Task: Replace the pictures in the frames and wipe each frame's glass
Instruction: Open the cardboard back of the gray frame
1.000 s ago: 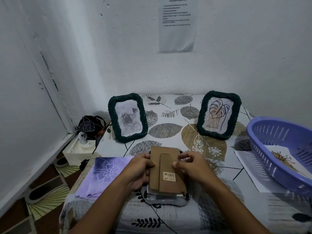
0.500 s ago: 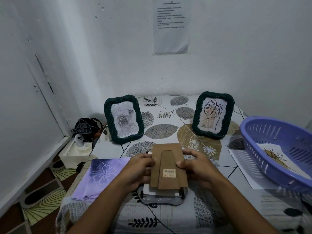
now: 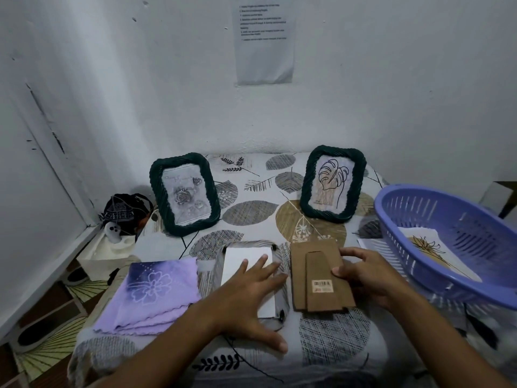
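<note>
Two dark green frames stand upright at the back of the worktop (image 3: 330, 340): the rose frame (image 3: 184, 194) on the left, the leaf frame (image 3: 333, 183) on the right. A third frame (image 3: 223, 249) lies face down near the front edge, a white sheet (image 3: 246, 259) showing in its opened back. The left hand (image 3: 251, 301) rests flat on that sheet, fingers spread and straight, its grip apart. The right hand (image 3: 366, 275) pinches the brown backing board (image 3: 316, 275) (barcode sticker up), just right of the lying frame. A purple cloth (image 3: 151, 295) lies left of that frame. The purple basket (image 3: 419, 208) at the right holds a flower picture (image 3: 430, 247).
</note>
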